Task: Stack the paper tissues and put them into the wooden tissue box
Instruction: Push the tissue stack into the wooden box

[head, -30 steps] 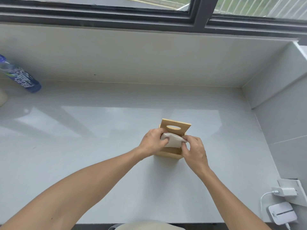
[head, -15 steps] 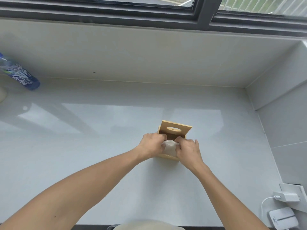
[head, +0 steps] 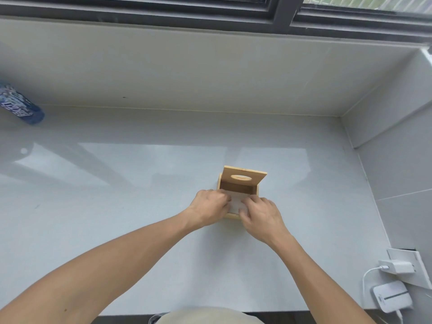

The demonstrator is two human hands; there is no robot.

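Note:
The wooden tissue box (head: 254, 190) stands on the white counter, a little right of centre. Its hinged lid (head: 243, 177), which has an oval slot, is raised towards the window. White paper tissues (head: 236, 203) lie low inside the box, mostly hidden by fingers. My left hand (head: 209, 206) rests over the box's left side with its fingertips on the tissues. My right hand (head: 261, 213) covers the near right part of the box and also presses on the tissues.
A blue-labelled plastic bottle (head: 19, 106) lies at the far left by the back wall. At the right front corner are a wall socket with a white charger (head: 397, 266) and a small white device (head: 391, 296). A wall closes the right side.
The tissues were held above the box rim a second ago; both hands have pushed them down inside. The view has shifted slightly.

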